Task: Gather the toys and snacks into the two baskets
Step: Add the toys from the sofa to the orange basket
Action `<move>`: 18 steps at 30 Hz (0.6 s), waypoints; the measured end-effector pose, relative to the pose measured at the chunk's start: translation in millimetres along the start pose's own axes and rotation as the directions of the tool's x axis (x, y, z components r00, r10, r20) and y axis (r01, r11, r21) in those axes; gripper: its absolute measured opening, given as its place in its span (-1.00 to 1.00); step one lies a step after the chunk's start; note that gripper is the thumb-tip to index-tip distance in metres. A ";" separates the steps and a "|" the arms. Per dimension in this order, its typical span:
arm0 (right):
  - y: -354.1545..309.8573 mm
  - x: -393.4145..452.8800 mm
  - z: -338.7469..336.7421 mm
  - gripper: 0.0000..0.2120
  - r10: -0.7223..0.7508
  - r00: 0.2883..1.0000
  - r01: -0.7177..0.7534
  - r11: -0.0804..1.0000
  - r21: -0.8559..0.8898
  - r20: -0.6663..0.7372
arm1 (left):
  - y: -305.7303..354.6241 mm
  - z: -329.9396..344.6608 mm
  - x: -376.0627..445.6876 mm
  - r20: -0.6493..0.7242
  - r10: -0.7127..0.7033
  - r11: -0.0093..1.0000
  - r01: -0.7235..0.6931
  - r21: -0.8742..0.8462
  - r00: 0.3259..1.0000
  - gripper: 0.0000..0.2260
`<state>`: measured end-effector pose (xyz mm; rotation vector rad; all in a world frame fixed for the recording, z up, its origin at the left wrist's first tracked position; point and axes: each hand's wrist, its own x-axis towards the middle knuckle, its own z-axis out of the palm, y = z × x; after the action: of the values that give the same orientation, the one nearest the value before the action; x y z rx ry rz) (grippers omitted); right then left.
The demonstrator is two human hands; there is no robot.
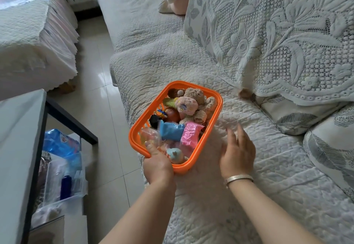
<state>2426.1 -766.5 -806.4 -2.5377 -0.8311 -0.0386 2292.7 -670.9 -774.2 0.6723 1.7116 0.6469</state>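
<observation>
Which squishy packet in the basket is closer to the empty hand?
The pink packet. It lies beside the blue packet, on the side toward the open right hand.

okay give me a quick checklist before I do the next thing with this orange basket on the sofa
1. Left hand grips the near rim of the orange basket: ok.
2. Right hand free, fingers open, beside the basket: ok.
3. Basket rests fully on the sofa: cannot tell, its left side sits near the seat edge.
4. Toys sit inside, the brown teddy bear and the blue packet below the rim: ok.
5. Second basket located: cannot tell, none in view.
</observation>
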 end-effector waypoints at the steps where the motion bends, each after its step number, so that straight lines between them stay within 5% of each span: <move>1: 9.6 -0.5 5.5 -0.46 0.067 0.989 -0.057 0.995 -0.081 0.129 | -0.1 1.0 0.0 -0.007 0.002 1.000 -0.002 0.007 1.000 -0.50; 5: 30.5 -2.3 20.8 -0.46 0.237 0.874 -0.110 0.947 -0.302 0.425 | -0.8 4.0 0.6 -0.019 0.009 0.999 -0.008 0.042 1.000 -0.53; 9: 36.6 -0.5 26.5 -0.41 0.205 0.813 -0.012 0.941 -0.337 0.545 | -4.4 5.5 6.6 -0.038 0.013 0.999 -0.012 0.047 0.999 -0.46; 13: 42.1 -0.8 25.5 -0.54 0.122 0.862 0.063 0.937 -0.343 0.492 | -7.9 5.9 13.6 -0.037 0.003 0.999 -0.001 0.044 0.999 -0.56; 18: 41.3 -1.3 18.9 -0.52 0.108 0.932 -0.063 0.988 -0.140 0.345 | -5.6 5.2 9.0 -0.019 -0.016 0.999 0.017 0.035 1.000 -0.55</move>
<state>2446.2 -788.1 -840.9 -2.7431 -0.8707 0.4160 2295.3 -667.8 -785.3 0.6778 1.7472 0.6147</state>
